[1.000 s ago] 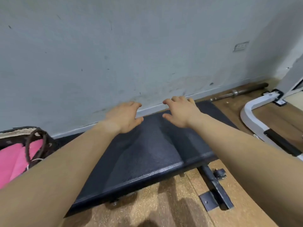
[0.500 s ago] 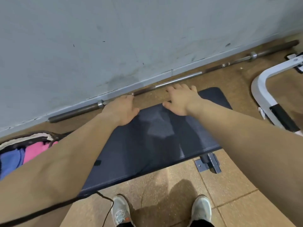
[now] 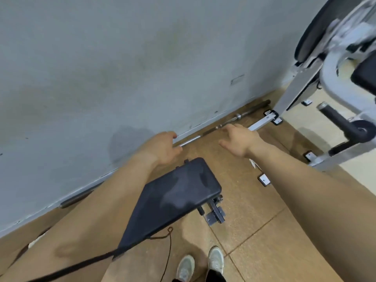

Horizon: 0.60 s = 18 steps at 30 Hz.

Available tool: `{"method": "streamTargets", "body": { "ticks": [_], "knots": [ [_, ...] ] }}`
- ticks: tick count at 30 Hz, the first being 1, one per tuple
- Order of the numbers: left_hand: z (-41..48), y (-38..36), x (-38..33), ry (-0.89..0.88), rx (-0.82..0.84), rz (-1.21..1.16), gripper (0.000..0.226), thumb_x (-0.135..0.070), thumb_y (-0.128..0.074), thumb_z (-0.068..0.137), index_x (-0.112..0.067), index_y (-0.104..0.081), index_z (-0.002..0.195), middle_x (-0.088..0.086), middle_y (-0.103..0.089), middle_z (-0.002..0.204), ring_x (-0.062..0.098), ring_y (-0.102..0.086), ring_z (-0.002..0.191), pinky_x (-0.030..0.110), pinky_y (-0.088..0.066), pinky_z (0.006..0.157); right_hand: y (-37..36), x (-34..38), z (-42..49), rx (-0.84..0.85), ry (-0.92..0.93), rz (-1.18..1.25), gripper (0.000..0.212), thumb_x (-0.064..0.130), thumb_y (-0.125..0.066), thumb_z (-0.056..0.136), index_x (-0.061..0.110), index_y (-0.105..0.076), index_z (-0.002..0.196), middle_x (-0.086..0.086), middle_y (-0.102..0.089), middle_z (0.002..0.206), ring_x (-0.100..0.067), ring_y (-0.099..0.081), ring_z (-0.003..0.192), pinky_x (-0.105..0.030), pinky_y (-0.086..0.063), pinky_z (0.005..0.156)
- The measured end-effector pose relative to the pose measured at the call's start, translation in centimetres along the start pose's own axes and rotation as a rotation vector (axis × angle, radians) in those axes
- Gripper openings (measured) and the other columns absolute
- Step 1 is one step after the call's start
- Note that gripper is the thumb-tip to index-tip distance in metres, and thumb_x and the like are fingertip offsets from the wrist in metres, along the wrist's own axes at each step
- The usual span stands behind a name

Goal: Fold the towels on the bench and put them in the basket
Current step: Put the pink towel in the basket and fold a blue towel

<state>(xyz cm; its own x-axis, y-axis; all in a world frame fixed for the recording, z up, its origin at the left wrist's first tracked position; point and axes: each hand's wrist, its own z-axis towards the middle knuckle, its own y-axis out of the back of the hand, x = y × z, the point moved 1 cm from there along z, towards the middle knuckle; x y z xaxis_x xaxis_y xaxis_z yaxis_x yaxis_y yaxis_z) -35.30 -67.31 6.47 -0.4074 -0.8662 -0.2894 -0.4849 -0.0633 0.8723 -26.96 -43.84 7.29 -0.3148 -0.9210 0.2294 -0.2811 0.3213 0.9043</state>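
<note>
Black padded bench: grained, vinyl-like top with rounded corners on a dark metal foot. It lies below both hands and back toward the body, its long axis running from beside the left forearm up toward the left hand.
Left hand: empty, fingers loosely curled, poised just past the pad's far end. It is the hand nearer the bench.
Right hand: empty, fingers relaxed and spread, out over the floor to the right of the pad's end and apart from it.
Towels: none shows in this view, and neither hand grasps one.
Basket: out of view, so its bearing from the hands cannot be told.
Steel barbell: slim and shiny, lying along the foot of the wall just beyond the left fingertips.
White-framed machine: tubular, beyond and to the right of the right hand.
Judgement: folding looks finished or paused; the next reach probably depends on finding a remaining towel.
</note>
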Motion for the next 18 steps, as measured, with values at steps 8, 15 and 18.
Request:
{"method": "streamTargets", "body": {
  "ticks": [8, 15, 18],
  "knots": [
    [-1.8, 2.1, -13.0, -0.297, 0.091, 0.098, 0.058, -0.044, -0.054, 0.097, -0.016, -0.042, 0.146, 0.005, -0.047, 0.148, 0.024, -0.048, 0.131, 0.036, -0.041, 0.106, 6.9, -7.8, -14.2, -0.125, -0.341, 0.057, 0.049, 0.047, -0.048, 0.096, 0.02, -0.048, 0.136, -0.01, -0.053, 0.138, -0.032, -0.051, 0.125, -0.051, -0.039, 0.104],
    [-3.0, -0.3, -26.3, -0.505, 0.164, 0.185, 0.065, -0.046, -0.06, 0.093, -0.016, -0.04, 0.146, 0.006, -0.05, 0.145, 0.024, -0.052, 0.127, 0.038, -0.045, 0.104, 7.6, -17.0, -27.1, -0.198, -0.604, 0.121, 0.05, 0.046, -0.049, 0.097, 0.022, -0.047, 0.14, -0.008, -0.049, 0.143, -0.031, -0.048, 0.129, -0.049, -0.035, 0.103],
    [-4.3, -1.7, -33.3, -0.605, 0.175, 0.219, 0.065, -0.047, -0.061, 0.092, -0.019, -0.039, 0.147, 0.005, -0.049, 0.147, 0.025, -0.052, 0.128, 0.04, -0.045, 0.104, 7.2, -21.5, -32.4, -0.246, -0.706, 0.179, 0.052, 0.044, -0.049, 0.098, 0.022, -0.044, 0.144, -0.009, -0.045, 0.147, -0.032, -0.046, 0.132, -0.05, -0.034, 0.106]
  ]
}}
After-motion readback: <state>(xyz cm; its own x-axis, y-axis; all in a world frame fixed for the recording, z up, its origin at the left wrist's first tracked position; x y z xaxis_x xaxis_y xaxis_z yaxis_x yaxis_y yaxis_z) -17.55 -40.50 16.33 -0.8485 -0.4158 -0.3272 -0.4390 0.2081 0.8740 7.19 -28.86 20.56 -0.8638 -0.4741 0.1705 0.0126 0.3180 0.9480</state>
